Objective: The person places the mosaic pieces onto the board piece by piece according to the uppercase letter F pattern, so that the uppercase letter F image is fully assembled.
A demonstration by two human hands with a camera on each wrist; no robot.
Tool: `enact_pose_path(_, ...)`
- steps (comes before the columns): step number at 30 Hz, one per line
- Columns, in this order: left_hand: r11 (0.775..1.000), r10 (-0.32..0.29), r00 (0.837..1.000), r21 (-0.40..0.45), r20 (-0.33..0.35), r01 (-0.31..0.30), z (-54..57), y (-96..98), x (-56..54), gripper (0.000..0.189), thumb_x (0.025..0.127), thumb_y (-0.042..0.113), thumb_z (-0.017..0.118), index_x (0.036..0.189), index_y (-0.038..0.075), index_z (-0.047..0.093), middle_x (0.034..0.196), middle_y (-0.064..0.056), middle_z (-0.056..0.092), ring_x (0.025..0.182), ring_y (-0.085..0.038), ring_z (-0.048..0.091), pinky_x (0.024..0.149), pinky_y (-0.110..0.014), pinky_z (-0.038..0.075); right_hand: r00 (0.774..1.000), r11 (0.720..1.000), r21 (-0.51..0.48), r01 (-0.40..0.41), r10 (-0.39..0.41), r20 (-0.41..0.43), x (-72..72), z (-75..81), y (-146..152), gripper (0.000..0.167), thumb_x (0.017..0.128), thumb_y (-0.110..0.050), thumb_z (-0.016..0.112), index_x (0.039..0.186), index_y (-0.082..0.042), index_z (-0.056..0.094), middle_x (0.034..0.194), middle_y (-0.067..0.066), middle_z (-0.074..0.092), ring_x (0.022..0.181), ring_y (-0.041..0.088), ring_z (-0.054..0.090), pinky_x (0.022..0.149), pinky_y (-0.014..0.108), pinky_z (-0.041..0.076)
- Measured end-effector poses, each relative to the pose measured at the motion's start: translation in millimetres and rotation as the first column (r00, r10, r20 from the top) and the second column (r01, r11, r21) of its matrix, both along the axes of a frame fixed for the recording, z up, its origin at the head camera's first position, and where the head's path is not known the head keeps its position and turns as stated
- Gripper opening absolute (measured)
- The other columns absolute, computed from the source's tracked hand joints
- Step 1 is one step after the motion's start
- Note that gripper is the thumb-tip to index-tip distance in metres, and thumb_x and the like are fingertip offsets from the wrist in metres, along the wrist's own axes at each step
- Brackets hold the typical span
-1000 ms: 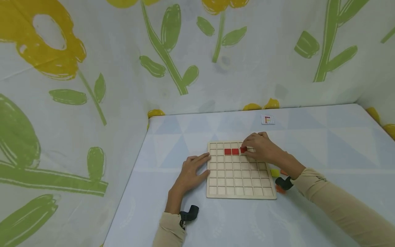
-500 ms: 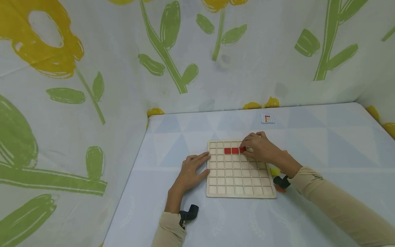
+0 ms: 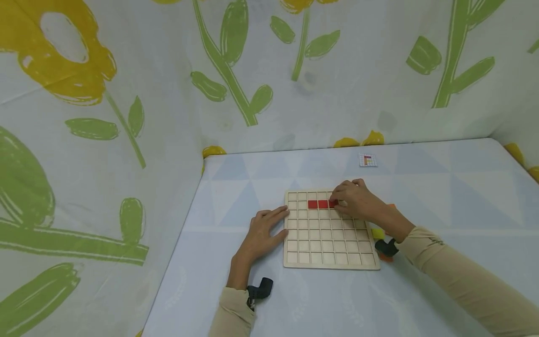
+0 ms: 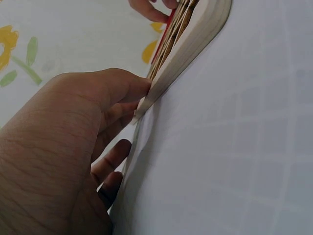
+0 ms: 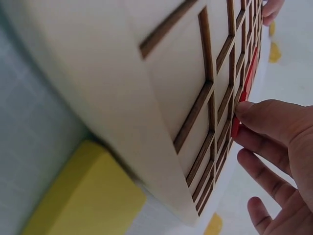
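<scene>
A wooden grid board [image 3: 331, 267] lies on the table, its cells divided by thin ridges. Two red square tiles [image 3: 317, 204] sit side by side in its second row from the far edge. Just to their right, the thumb and fingertips of my right hand [image 3: 355, 202] pinch a third red tile [image 5: 235, 128], which is at its cell and partly hidden by the fingers. Against the board's left edge rest the thumb and fingertips of my left hand [image 3: 262, 235], fingers extended and spread.
A yellow block [image 3: 378, 233] and orange pieces [image 3: 385, 257] lie beside the board's right edge, partly behind the right wrist. A small printed pattern card [image 3: 368, 160] lies near the table's far edge. Flower-patterned cloth walls [image 3: 168, 93] surround the table.
My right hand has brought the third red tile slightly left and down into line with the other two. The left hand stays at the board's edge. The head view shifts slightly.
</scene>
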State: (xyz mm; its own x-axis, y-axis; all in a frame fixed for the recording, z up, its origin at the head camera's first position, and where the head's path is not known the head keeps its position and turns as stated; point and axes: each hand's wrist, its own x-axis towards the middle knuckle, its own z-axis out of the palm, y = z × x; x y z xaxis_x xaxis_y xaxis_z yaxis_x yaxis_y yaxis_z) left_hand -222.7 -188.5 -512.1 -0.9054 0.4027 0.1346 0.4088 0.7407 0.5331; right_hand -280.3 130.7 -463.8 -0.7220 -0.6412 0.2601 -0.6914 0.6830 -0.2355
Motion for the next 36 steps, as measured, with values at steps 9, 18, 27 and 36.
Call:
enact_pose_path(9, 1.0, -0.012, 1.0, 0.011, -0.004, 0.012, -1.3, 4.2, -0.7, 0.053, 0.096, 0.035, 0.062, 0.147, 0.026, 0.053, 0.155, 0.017, 0.04, 0.132, -0.022, 0.04, 0.102, -0.048, 0.032, 1.0, 1.0, 0.017, 0.014, -0.015, 0.016, 1.7, -1.3, 5, 0.014, 0.084, -0.01, 0.081, 0.097, -0.011, 0.078, 0.107, 0.007, 0.071, 0.105, 0.029, 0.06, 0.09, 0.058, 0.035)
enact_pose_path(18, 1.0, -0.007, 1.0, -0.006, -0.007, 0.007, -1.1, 6.0, 0.5, 0.052, 0.097, 0.036, 0.06, 0.148, 0.025, 0.053, 0.155, 0.015, 0.04, 0.132, -0.023, 0.04, 0.102, -0.049, 0.033, 1.0, 1.0, 0.003, 0.01, -0.01, -0.002, 4.6, -3.0, 6, 0.017, 0.083, -0.009, 0.081, 0.099, -0.011, 0.077, 0.107, 0.006, 0.071, 0.105, 0.028, 0.06, 0.089, 0.058, 0.036)
enact_pose_path(27, 1.0, -0.013, 1.0, 0.008, -0.016, 0.013, 1.5, 4.3, 1.0, 0.053, 0.096, 0.034, 0.062, 0.147, 0.023, 0.054, 0.155, 0.013, 0.042, 0.132, -0.025, 0.04, 0.101, -0.051, 0.033, 0.999, 0.999, -0.033, 0.037, -0.037, -0.001, 9.5, 3.1, 12, 0.017, 0.082, -0.008, 0.082, 0.099, -0.009, 0.076, 0.106, 0.007, 0.071, 0.105, 0.029, 0.061, 0.09, 0.058, 0.036)
enact_pose_path(36, 1.0, 0.002, 1.0, 0.013, -0.01, -0.002, 1.6, 2.7, 2.8, 0.053, 0.096, 0.032, 0.062, 0.147, 0.022, 0.054, 0.155, 0.011, 0.042, 0.132, -0.026, 0.04, 0.101, -0.052, 0.033, 0.997, 0.997, -0.029, 0.076, -0.076, 0.002, 18.1, 8.3, 21, 0.018, 0.083, -0.01, 0.081, 0.101, -0.008, 0.076, 0.108, 0.009, 0.071, 0.106, 0.031, 0.061, 0.09, 0.058, 0.036)
